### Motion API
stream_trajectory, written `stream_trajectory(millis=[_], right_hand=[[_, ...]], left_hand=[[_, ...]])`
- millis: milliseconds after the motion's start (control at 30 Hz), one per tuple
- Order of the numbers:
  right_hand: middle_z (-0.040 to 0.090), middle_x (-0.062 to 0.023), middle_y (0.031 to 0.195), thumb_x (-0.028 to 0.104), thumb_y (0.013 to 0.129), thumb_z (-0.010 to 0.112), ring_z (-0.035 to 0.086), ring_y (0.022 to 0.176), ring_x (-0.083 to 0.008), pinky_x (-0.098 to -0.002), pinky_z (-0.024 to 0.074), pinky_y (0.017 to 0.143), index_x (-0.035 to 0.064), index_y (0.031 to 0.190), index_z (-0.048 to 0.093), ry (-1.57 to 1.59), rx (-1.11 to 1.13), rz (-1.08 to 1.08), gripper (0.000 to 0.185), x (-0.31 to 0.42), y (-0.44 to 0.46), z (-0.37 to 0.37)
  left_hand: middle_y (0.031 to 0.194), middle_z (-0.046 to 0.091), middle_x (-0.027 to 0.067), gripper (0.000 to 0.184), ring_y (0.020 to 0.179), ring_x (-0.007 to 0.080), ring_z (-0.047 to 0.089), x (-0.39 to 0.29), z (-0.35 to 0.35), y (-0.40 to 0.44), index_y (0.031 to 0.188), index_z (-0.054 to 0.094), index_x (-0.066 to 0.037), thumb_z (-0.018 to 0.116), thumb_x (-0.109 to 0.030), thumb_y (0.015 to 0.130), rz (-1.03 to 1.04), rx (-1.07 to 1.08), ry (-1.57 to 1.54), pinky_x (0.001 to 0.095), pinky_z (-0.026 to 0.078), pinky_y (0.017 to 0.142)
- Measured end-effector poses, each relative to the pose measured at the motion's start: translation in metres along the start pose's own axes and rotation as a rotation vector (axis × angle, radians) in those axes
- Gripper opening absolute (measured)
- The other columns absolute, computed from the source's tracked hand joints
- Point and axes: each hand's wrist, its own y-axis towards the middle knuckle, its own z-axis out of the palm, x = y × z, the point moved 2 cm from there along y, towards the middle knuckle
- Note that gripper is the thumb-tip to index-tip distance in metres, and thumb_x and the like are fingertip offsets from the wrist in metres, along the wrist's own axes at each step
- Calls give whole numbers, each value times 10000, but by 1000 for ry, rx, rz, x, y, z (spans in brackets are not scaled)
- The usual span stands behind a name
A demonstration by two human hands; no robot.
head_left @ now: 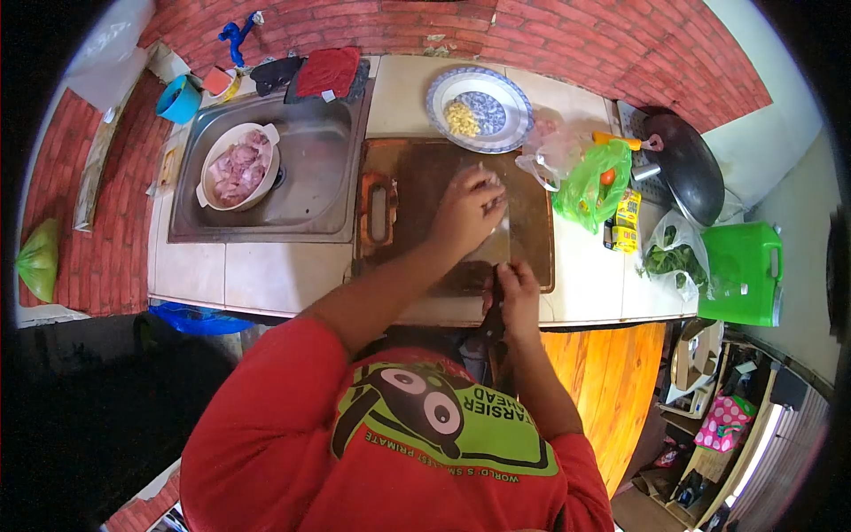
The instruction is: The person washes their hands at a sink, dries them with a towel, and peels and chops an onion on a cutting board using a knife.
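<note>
My right hand (516,297) is closed round the dark handle of a knife at the front edge of a brown wooden cutting board (417,253). The knife's pale blade (504,239) points away from me over the board. My left hand (467,211) is above the board beside the blade, with its fingers curled together. Whatever those fingers pinch is too small to make out. Just beyond the board, a blue-and-white bowl (517,99) holds small chopped pale-yellow pieces (461,119).
At left, a white basin (206,182) of raw meat pieces (241,168) sits in the steel sink (310,199). To the right are a green plastic bag (585,191), yellow packets (626,222), a bag of leafy greens (675,257), a dark wok (687,164) and a green jug (740,270).
</note>
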Motion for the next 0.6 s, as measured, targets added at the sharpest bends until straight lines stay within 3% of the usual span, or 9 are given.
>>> stream_trajectory(millis=[233, 300, 400, 467, 533, 600], right_hand=[[573, -76, 690, 197, 916, 551, 506, 453, -143, -277, 426, 418, 32, 943, 515, -1, -45, -122, 171, 77, 109, 14], [573, -76, 686, 195, 913, 557, 507, 454, -143, -275, 422, 419, 28, 943, 522, -24, -76, -137, 173, 80, 142, 15], [566, -71, 662, 195, 910, 568, 511, 459, -143, -271, 409, 425, 15, 942, 543, -82, -118, -155, 184, 78, 179, 11], [561, -66, 648, 195, 912, 568, 517, 463, -143, -274, 415, 429, 9, 938, 549, -97, -146, -171, 189, 72, 196, 11], [562, -64, 651, 197, 911, 568, 522, 467, -145, -275, 426, 435, 6, 950, 548, -106, -159, -188, 195, 54, 215, 5], [562, -64, 648, 195, 906, 577, 526, 475, -147, -273, 433, 447, 10, 956, 553, -191, -229, -318, 192, 27, 242, -5]], left_hand=[[895, 665, 111, 151, 886, 298, 619, 49, 50, 121, 815, 718, -50, 706, -149, 702, 75, -56, -54, 381, 499, 815], [960, 658, 128, 206, 848, 253, 649, 72, 72, 143, 908, 712, -38, 715, -169, 748, 22, 37, -111, 332, 522, 758], [973, 661, 131, 210, 794, 246, 657, 98, 100, 157, 912, 709, -32, 709, -173, 757, -33, 44, -124, 316, 528, 733], [977, 662, 134, 212, 809, 243, 659, 114, 118, 160, 916, 707, -28, 698, -174, 763, -51, 46, -134, 317, 529, 742], [970, 674, 114, 197, 929, 274, 633, 130, 129, 160, 848, 726, -74, 709, -226, 723, -195, 25, -196, 354, 508, 823], [1002, 670, 124, 258, 927, 271, 636, 146, 142, 157, 894, 720, -54, 723, -241, 716, -182, -49, -94, 346, 507, 838]])
